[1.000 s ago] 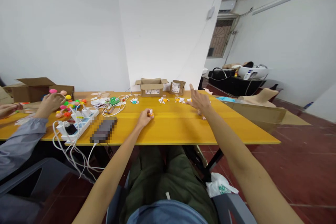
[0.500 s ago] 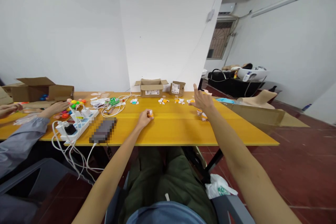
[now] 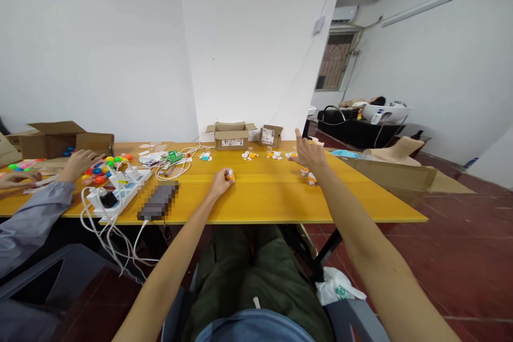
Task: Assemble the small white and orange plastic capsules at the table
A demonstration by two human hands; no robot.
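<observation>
My left hand (image 3: 220, 183) is closed around a small orange-and-white round piece (image 3: 230, 175), resting just above the yellow table (image 3: 256, 206). Farther right, my right hand (image 3: 308, 154) hovers with its index finger stretched up and its thumb apart, nothing visible in it. Close to its thumb lies a group of small white and orange parts (image 3: 289, 155). Two small orange-and-white cup-like pieces (image 3: 311, 178) stand just under my right wrist, partly covered by it. Similar small parts (image 3: 274, 155) lie in groups toward the back, and white and turquoise ones (image 3: 206, 156) farther left.
Two cardboard boxes (image 3: 231, 135) stand against the wall. At left are a power strip (image 3: 128, 192) with tangled white cables, a blurred-out dark phone (image 3: 158, 201) and coloured balls (image 3: 98, 171). A co-worker's hand (image 3: 79, 163) is there. A large carton (image 3: 393, 173) adjoins the right edge.
My two hands stay almost where they were. At left, the co-worker's hands have shifted, showing more of the coloured balls.
</observation>
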